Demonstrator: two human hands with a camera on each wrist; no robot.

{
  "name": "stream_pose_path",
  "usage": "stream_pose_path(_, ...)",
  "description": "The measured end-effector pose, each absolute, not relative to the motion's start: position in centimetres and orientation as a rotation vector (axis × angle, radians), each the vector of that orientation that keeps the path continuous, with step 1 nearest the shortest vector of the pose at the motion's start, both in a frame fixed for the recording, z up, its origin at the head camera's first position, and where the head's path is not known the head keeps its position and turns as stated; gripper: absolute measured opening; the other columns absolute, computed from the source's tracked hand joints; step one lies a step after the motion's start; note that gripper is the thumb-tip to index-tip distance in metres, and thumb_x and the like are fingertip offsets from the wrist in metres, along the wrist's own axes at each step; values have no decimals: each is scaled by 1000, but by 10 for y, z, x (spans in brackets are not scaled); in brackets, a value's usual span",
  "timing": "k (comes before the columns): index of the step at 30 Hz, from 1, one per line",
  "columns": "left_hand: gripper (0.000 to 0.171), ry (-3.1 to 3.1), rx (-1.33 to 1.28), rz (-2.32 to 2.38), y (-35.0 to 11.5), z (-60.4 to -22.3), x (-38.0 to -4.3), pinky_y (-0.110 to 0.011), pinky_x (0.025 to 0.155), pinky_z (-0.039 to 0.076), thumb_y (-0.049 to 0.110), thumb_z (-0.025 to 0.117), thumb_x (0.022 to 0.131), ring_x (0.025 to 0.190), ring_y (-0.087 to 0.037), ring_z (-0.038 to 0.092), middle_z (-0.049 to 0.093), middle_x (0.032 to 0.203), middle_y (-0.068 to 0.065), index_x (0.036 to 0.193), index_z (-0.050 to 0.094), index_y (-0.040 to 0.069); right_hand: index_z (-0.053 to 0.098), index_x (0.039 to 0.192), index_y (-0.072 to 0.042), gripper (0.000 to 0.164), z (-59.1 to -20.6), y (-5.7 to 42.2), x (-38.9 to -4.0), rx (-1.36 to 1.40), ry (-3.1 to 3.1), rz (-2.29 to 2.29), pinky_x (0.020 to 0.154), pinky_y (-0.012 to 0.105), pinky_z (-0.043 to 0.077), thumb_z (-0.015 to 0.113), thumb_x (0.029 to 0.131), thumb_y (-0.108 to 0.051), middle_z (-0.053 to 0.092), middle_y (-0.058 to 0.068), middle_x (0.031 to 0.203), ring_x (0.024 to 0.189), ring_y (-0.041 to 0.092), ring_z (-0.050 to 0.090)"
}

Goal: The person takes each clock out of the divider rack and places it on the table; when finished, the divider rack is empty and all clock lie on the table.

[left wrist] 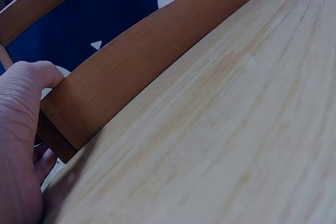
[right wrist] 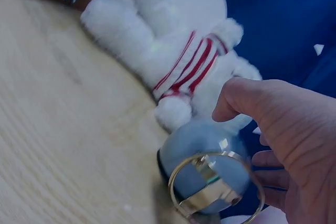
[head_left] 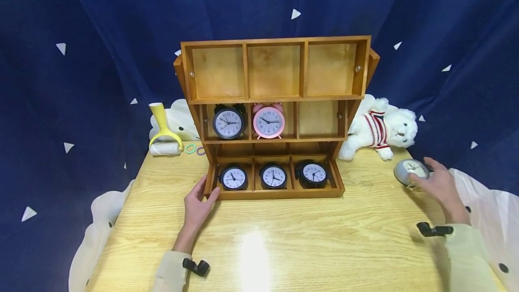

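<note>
My left hand grips the left front corner of the bottom tier of a wooden display box, thumb over the edge and fingers round the outer side. In the left wrist view, that tier's brown wall stands against the table. At the right, my right hand holds a grey alarm clock, thumb at its face and fingers along its far side. The right wrist view shows the clock's rounded grey body and gold ring. Black alarm clocks fill the bottom compartments.
The middle tier holds a dark clock and a pink clock; its right compartment is bare, as is the top tier. A white teddy bear lies right of the box. A yellow lint roller and small coloured rings lie left.
</note>
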State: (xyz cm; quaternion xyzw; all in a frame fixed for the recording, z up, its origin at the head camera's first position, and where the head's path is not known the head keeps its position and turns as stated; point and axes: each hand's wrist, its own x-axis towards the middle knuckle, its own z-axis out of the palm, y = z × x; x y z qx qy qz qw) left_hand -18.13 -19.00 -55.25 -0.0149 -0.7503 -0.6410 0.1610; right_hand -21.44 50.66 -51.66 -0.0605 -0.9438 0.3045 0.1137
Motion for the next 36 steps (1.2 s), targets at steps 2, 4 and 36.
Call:
stream_pose_path(2, 61, -2144, -39, -1837, -190, -553, -182, -28, 108, 49, 3, 80, 91, 131, -41, 59, 59, 144, -27, 144, 54, -11, 30, 155, 14, 82, -513, 503, -211, -183, -2738, 911, 114, 73, 29, 69, 96, -27, 37, 48, 147, 133, 66, 36)
stream_pose_path(4, 61, -2151, -31, -1842, -191, -552, -182, -27, 109, 48, 4, 80, 91, 131, -40, 59, 58, 145, -27, 145, 54, -11, 29, 157, 11, 82, -508, 497, -206, -196, -2712, 923, 117, 70, 27, 68, 97, -28, 36, 46, 150, 136, 64, 36)
stream_pose_path(36, 60, -2167, -31, -1792, -189, -549, -179, -23, 104, 52, 3, 80, 90, 127, -42, 62, 61, 141, -28, 143, 55, -11, 52, 153, -10, 78, -462, 369, -191, 122, -2297, 1032, 101, 7, 34, 83, 81, -6, 58, 23, 144, 128, 6, 51)
